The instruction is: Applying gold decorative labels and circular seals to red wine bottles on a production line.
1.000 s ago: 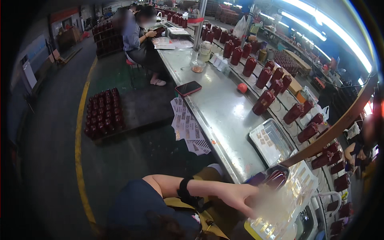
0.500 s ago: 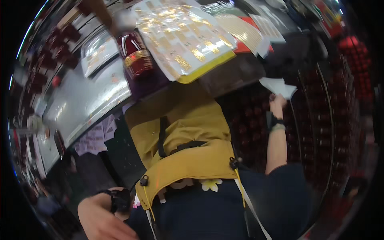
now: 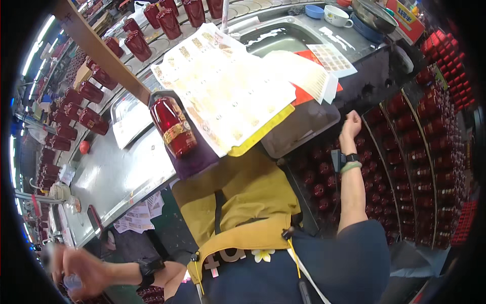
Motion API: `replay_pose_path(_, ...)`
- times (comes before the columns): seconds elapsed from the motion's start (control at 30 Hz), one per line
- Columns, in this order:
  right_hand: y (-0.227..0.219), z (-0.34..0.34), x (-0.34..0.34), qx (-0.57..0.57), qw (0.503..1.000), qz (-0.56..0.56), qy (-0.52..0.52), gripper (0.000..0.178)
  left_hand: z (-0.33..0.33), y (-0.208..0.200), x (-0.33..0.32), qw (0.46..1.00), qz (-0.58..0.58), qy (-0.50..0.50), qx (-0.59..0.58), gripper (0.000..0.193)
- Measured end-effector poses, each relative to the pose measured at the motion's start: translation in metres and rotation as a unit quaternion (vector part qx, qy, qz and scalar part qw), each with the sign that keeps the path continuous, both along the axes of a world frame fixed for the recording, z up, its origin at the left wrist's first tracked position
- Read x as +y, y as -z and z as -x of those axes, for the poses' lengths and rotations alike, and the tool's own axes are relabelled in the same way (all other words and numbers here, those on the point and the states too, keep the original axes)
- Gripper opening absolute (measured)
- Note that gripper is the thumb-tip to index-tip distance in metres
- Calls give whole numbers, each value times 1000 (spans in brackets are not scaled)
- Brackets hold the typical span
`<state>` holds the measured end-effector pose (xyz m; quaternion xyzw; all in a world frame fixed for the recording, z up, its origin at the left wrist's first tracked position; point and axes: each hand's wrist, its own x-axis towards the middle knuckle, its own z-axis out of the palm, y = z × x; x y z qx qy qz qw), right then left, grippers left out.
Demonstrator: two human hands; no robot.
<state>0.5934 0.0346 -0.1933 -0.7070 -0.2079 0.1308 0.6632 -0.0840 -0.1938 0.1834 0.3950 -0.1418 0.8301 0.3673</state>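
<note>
At the lower left, my left hand (image 3: 81, 268) is closed around a pale, partly see-through thing (image 3: 72, 282), blurred by motion and mostly hidden by the fingers. My right hand (image 3: 352, 124) is curled into a loose fist at the right, beyond the bench edge, and nothing shows in it. Far from both hands, a dark red glass bottle (image 3: 169, 111) with a gold decal lies on a purple cloth (image 3: 202, 161) at the bench's near edge. Beside it spreads a stack of white sheets printed with gold decals (image 3: 217, 96).
A water-filled basin (image 3: 273, 38) is set in the metal bench (image 3: 121, 162). Bowls, a white cup (image 3: 336, 16) and decal sheets (image 3: 331, 58) stand behind. A wooden post (image 3: 104, 50) rises at the left. Red bottles fill racks (image 3: 405, 172) at the right.
The white sheet that was in my right hand is no longer there. My left hand has swung out to the left, away from my body. The view has shifted.
</note>
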Motion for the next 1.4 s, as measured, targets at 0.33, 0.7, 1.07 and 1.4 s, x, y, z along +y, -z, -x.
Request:
replay_pose_path(0.33, -144, 76, 192, -359, 836, 100, -404, 25, -43, 137, 123, 830, 490, -96, 248, 36)
replay_pose_path(0.7, -111, 75, 334, -434, 654, 389, -483, 46, -48, 164, 144, 764, 582, -157, 229, 34)
replay_pose_path(1.07, -115, 97, 353, -460, 696, 414, -364, 41, -57, 175, 158, 747, 596, -157, 247, 36)
replay_pose_path(1.4, -157, 108, 332, -412, 724, 255, -491, 36, -72, 193, 129, 734, 548, -207, 343, 78)
